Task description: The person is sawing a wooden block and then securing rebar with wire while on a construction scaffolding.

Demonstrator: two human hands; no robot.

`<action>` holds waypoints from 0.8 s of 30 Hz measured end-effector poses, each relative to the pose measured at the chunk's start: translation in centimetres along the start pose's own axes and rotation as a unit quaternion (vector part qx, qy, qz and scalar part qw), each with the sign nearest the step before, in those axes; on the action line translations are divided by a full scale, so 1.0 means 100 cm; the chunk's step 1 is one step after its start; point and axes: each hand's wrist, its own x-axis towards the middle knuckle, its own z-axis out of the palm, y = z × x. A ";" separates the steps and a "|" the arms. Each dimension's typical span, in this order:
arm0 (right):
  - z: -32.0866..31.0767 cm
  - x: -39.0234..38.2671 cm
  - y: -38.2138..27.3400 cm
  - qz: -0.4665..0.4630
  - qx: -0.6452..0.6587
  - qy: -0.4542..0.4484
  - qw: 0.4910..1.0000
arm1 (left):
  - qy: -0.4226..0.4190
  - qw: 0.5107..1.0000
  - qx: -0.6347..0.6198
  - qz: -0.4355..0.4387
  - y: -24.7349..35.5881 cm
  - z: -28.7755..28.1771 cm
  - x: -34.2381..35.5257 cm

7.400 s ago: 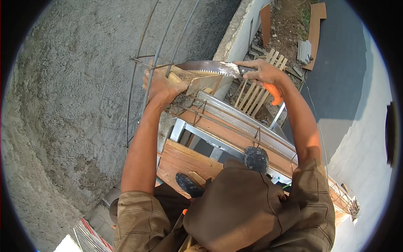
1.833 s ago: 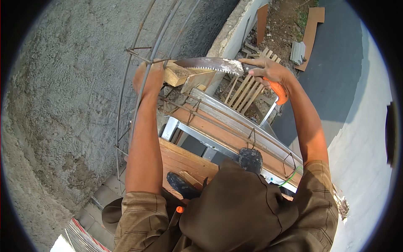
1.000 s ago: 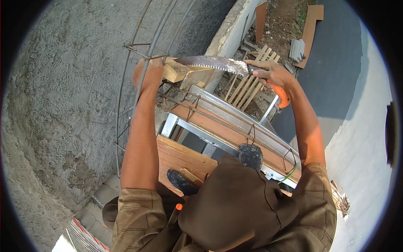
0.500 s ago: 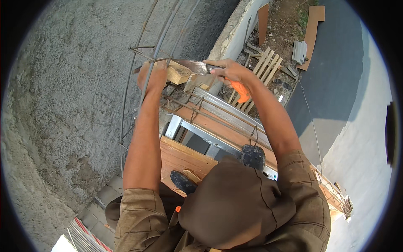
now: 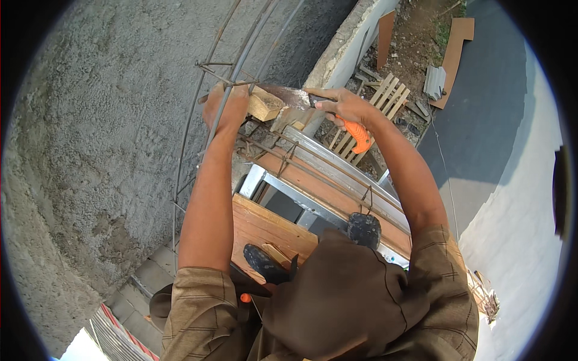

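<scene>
My right hand [image 5: 348,109] grips a handsaw with an orange handle [image 5: 360,136], its index finger stretched toward the blade. The metal saw blade [image 5: 293,96] reaches left from that hand and lies against the far side of a short wooden block [image 5: 265,105]. My left hand [image 5: 226,108] is closed at the block's left end, partly behind a curved steel bar; its fingertips are hidden. Bent rebar rods [image 5: 236,51] with tie pieces pass over and beside the left hand and forearm.
A rough cement wall [image 5: 120,120] rises on the left. Below my hands are a metal frame [image 5: 283,191], wooden boards [image 5: 271,225] and horizontal rebar [image 5: 325,161]. My shoes [image 5: 364,231] stand on this structure. A slatted pallet [image 5: 385,96] lies on the ground far below.
The right hand and saw have shifted slightly right, away from the wooden block. My left hand keeps its hold at the block. The whole view has shifted a little.
</scene>
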 end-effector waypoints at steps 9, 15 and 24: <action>-0.028 -0.075 -0.051 0.052 -0.051 0.040 0.997 | -0.006 1.000 0.013 -0.005 0.003 0.000 -0.002; 0.004 -0.015 -0.047 -0.011 0.007 -0.010 1.000 | -0.044 0.999 -0.027 -0.011 0.003 -0.006 0.000; -0.015 -0.030 -0.037 0.029 0.038 -0.032 0.998 | -0.009 0.999 -0.032 -0.006 -0.004 0.006 0.002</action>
